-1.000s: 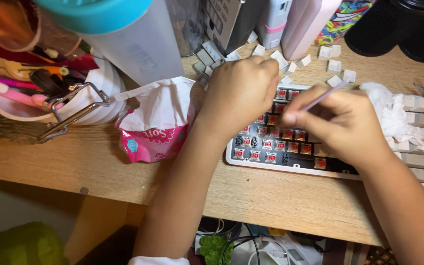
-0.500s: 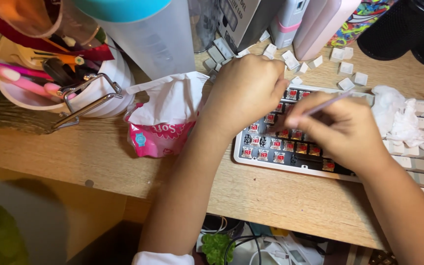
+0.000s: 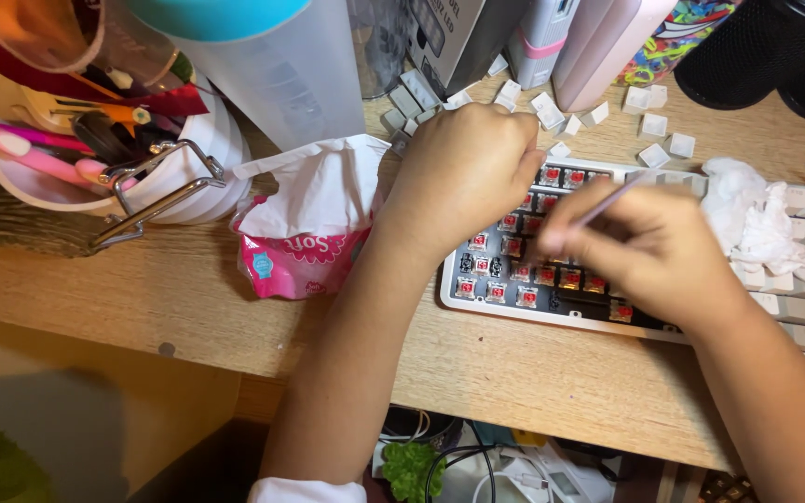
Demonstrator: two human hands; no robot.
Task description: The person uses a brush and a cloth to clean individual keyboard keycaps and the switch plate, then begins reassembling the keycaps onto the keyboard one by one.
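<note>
With the keyboard's left half stripped to red switches and loose keycaps scattered beyond, my right hand pinches a thin stick, my left hand curled, apparently bracing; right-side caps remain.

- The keyboard is showing a white frame, a black plate and red switches.
- Loose keycaps are lying white and grey.
- The tissue pack is showing pink.
- The desk is showing pale wood grain.
</note>
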